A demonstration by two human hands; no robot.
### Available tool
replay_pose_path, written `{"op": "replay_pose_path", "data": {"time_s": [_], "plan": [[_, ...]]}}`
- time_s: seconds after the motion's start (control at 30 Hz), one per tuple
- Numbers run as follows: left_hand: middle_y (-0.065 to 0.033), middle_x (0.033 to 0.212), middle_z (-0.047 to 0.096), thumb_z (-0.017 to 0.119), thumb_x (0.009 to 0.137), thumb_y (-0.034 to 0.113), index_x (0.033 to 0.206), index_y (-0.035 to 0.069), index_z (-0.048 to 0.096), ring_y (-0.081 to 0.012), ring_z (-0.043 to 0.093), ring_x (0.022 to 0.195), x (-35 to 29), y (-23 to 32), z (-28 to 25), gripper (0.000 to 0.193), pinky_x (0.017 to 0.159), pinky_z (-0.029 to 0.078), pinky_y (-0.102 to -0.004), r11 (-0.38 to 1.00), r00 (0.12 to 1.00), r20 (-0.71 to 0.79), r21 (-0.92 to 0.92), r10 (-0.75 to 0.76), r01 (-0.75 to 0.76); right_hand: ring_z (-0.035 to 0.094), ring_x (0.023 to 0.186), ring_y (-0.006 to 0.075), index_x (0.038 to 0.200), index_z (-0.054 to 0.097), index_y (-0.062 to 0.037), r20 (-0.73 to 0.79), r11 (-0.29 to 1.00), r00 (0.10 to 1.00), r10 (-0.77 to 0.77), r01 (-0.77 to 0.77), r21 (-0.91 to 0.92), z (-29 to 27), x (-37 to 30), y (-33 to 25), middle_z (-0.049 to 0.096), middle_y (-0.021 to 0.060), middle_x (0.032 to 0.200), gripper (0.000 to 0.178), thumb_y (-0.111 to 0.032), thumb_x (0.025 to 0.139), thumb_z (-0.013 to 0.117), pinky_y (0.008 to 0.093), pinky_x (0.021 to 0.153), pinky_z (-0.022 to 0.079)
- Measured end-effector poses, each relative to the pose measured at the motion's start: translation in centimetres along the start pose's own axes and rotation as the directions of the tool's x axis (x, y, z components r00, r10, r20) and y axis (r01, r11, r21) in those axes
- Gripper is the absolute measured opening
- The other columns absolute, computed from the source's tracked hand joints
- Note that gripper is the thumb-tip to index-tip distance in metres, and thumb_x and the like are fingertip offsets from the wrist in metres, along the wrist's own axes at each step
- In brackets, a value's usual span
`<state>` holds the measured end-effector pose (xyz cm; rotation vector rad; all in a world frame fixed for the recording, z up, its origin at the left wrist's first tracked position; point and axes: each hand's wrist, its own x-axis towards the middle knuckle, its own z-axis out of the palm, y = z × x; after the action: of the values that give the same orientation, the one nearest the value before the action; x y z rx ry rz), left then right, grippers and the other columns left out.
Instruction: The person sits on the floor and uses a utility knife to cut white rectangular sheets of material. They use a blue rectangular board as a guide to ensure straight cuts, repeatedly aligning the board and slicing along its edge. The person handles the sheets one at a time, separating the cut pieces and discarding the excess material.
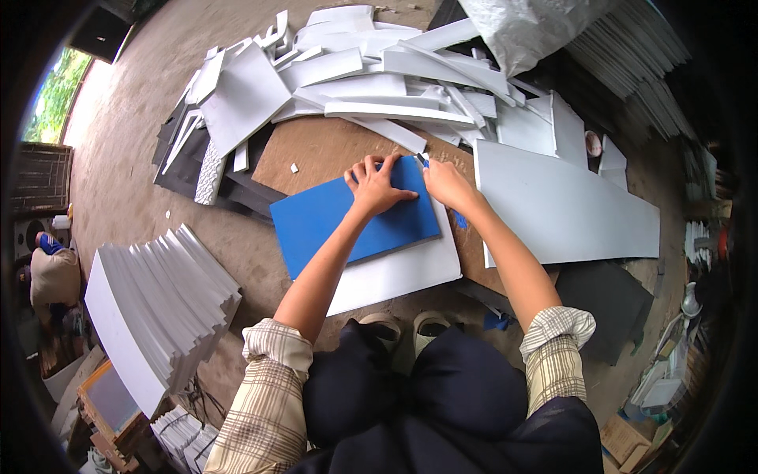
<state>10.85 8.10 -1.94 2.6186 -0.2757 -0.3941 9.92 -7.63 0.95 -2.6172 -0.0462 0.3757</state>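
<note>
So the biggest thing here is the messy heap of flat white foam-like offcuts on the far side, probably shoved over there to leave some working room on the flat brown wooden-looking board in the middle. A wide white panel with a slanted far edge lies to the right, and a leaning stack of thin white sheets sits near left, within reach, I'd guess for convenience. Center spot goes to the blue rectangular foam-like slab, lying at an angle on a plain white rectangular sheet that sticks out on the near side, maybe as a backing. The left hand is spread wide on the slab's far right part, fingers splayed, pressing rather than gripping, which looks like a way to stop it sliding. The right hand is just off the right edge, fingers closed around a slim dark-and-blue tool; can't tell exactly what kind. As for looks, the slab's top is flat, solid blue and pretty even, the edges look straight, and the near one shows a thin, darker side.
</note>
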Motion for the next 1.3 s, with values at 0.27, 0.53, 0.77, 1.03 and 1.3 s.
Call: {"op": "replay_pose_path", "data": {"time_s": [0.27, 0.53, 0.77, 1.03, 1.3], "plan": [[-0.0132, 0.124, 0.035, 0.074, 0.051, 0.053, 0.125, 0.028, 0.041, -0.0370, 0.023, 0.120, -0.4, 0.4, 0.0, 0.085, 0.097, 0.008, -0.0567, 1.000, 1.000, 0.003, -0.016, -0.009, 0.009, 0.063, 0.064, 0.0344, 0.075, 0.061, 0.0076, 0.378, 0.978, 0.902, 0.210, -0.189, -0.092, -0.7, 4.3, -0.9, 0.060, 0.0268, 0.074, 0.030, -0.012, 0.079, 0.038, 0.0432, 0.061, 0.051], [-0.0115, 0.123, 0.034, 0.073, 0.053, 0.055, 0.128, 0.031, 0.038, -0.0333, 0.021, 0.121, 0.0, 0.0, 0.0, 0.086, 0.095, 0.006, -0.0571, 1.000, 1.000, 0.010, -0.001, -0.006, 0.006, 0.064, 0.068, 0.0284, 0.079, 0.064, 0.0049, 0.379, 0.953, 0.875, 0.303, -0.272, -0.135, -1.3, 3.7, -2.8, 0.063, 0.0211, 0.074, 0.024, -0.008, 0.073, 0.044, 0.0384, 0.065, 0.050], [-0.0100, 0.122, 0.035, 0.075, 0.051, 0.053, 0.125, 0.030, 0.041, -0.0324, 0.023, 0.119, -0.2, -0.5, -0.4, 0.085, 0.096, 0.009, -0.0533, 1.000, 1.000, -0.022, 0.012, 0.000, 0.000, 0.065, 0.062, 0.0247, 0.080, 0.064, 0.0051, 0.431, 0.938, 0.837, 0.337, -0.337, -0.079, -1.4, 2.0, -4.0, 0.064, 0.0175, 0.071, 0.021, -0.005, 0.074, 0.046, 0.0377, 0.059, 0.051], [-0.0091, 0.122, 0.036, 0.074, 0.052, 0.054, 0.124, 0.028, 0.043, -0.0326, 0.024, 0.119, -0.6, 0.0, -0.1, 0.083, 0.097, 0.009, -0.0514, 1.000, 0.999, -0.039, 0.011, 0.006, -0.005, 0.059, 0.047, 0.0313, 0.074, 0.053, 0.0110, 0.496, 0.930, 0.823, 0.278, -0.360, 0.076, 1.8, -7.7, 0.6, 0.059, 0.0244, 0.063, 0.033, -0.013, 0.086, 0.035, 0.0411, 0.047, 0.049], [-0.0085, 0.123, 0.034, 0.074, 0.051, 0.056, 0.124, 0.031, 0.042, -0.0329, 0.023, 0.120, 0.2, -0.4, -0.1, 0.083, 0.097, 0.008, -0.0544, 1.000, 1.000, -0.021, 0.028, 0.006, -0.006, 0.059, 0.085, 0.0415, 0.096, 0.051, 0.0073, 0.295, 0.955, 0.910, 0.292, -0.296, -0.033, 1.3, -14.5, -0.7, 0.058, 0.0308, 0.087, 0.027, -0.010, 0.084, 0.035, 0.0486, 0.077, 0.045]]}}
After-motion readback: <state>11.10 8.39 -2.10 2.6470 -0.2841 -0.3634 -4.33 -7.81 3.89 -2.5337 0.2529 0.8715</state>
